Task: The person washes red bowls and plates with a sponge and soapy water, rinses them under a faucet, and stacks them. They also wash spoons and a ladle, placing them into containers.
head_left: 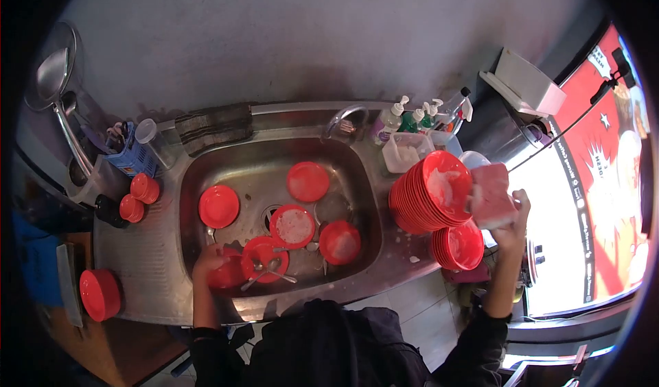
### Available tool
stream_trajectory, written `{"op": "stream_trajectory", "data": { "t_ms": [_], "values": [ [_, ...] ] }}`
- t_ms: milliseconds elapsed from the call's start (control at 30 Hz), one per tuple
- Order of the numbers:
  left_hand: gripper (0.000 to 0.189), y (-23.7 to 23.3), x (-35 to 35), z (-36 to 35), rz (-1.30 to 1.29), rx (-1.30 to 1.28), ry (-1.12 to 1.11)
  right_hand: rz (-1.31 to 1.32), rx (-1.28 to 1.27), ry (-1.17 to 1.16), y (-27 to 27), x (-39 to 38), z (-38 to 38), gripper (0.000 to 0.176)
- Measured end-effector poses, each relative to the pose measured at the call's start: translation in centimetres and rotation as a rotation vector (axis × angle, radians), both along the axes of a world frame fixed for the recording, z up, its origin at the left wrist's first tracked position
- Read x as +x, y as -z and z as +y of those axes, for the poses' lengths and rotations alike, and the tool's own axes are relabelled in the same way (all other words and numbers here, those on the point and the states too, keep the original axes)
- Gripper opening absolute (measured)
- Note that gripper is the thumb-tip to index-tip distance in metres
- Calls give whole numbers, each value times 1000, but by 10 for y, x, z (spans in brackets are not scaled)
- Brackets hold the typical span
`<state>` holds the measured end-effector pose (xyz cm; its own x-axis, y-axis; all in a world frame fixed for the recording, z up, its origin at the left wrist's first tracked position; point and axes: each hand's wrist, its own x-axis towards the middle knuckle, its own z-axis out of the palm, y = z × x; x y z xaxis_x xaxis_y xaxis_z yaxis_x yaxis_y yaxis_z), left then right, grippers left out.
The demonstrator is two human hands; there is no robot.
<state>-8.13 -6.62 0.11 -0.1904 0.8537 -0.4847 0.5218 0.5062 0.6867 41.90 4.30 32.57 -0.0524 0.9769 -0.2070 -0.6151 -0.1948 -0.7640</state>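
Note:
In the head view my left hand (pixel 210 258) reaches into the sink at its lower left, fingers closed on the edge of a red bowl (pixel 226 272). My right hand (pixel 511 220) is raised at the right, gripping a thick pink sponge (pixel 491 196). That sponge is beside a tall leaning stack of red bowls (pixel 425 191), whose top bowl has white foam inside. Several red dishes lie in the steel sink (pixel 185 205), among them a foamy one (pixel 292 226) near the drain. Metal spoons (pixel 273 265) rest across another red dish (pixel 261 250).
A faucet (pixel 343 123) stands behind the sink. Pump bottles (pixel 391 119) and a clear plastic tub (pixel 401 154) are at the back right. On the left drainboard sit small red cups (pixel 144 188) and a blue basket (pixel 130 155). A red bowl stack (pixel 101 294) stands at the left edge.

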Motion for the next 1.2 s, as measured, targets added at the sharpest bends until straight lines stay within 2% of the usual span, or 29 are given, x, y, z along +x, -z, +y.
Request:
{"op": "stream_trajectory", "data": {
  "t_ms": [33,67,100,133,200,233,300,333,400,467,500,667,767,833,900,933,1000,1033,1067,1100,1133,1200],
  "values": [
    [28,-7,2,1,40,-59,64,-342,168,-139,31,16,21,55],
    [28,-6,4,2,32,-58,60,222,146,-390,10,-37,19,55],
    [32,-3,5,0,31,18,54,92,83,-279,17,-49,28,54],
    [36,1,4,-3,33,95,46,86,84,-287,35,-50,44,54],
    [40,22,1,-8,60,148,40,-326,68,-281,74,-53,78,44],
    [43,23,-1,-7,90,194,46,-328,69,-288,69,-65,88,44],
    [44,7,7,-8,140,214,7,-1883,576,111,57,-95,113,39],
    [44,-6,13,-7,194,235,-19,-1888,564,109,63,-107,126,39],
    [42,-15,17,-4,96,282,-32,-2393,155,447,90,-122,150,28],
    [40,-33,25,0,218,376,-78,-2444,61,347,113,-129,171,25],
    [42,-55,30,4,231,310,-105,-2494,-23,249,123,-129,181,22],
    [41,-41,22,10,195,286,-244,-2596,-149,316,157,-118,219,14],
    [40,-36,15,13,132,305,-342,-2591,-276,352,154,-114,232,16],
    [39,-31,11,15,79,322,-406,-2288,-507,173,155,-94,247,34],
    [42,-20,11,18,-367,482,-624,-2276,-522,200,162,-87,249,29],
    [42,-20,11,19,-367,474,-632,-2253,-529,245,163,-86,249,25],
    [46,-24,17,21,-602,469,-821,-2233,-558,211,167,-81,251,26],
    [46,-24,21,21,-599,470,-825,-2225,-572,134,180,-72,256,27],
    [48,-24,24,21,-757,456,-913,-2212,-587,59,196,-63,261,27],
    [50,-23,25,20,-914,443,-998,-2276,-551,87,226,-46,276,28],
    [50,-16,26,17,-907,453,-1001,-2269,-540,83,225,-48,279,28],
    [61,3,28,7,-962,434,-970,-2032,-607,209,209,-60,274,30]
  ]
}}
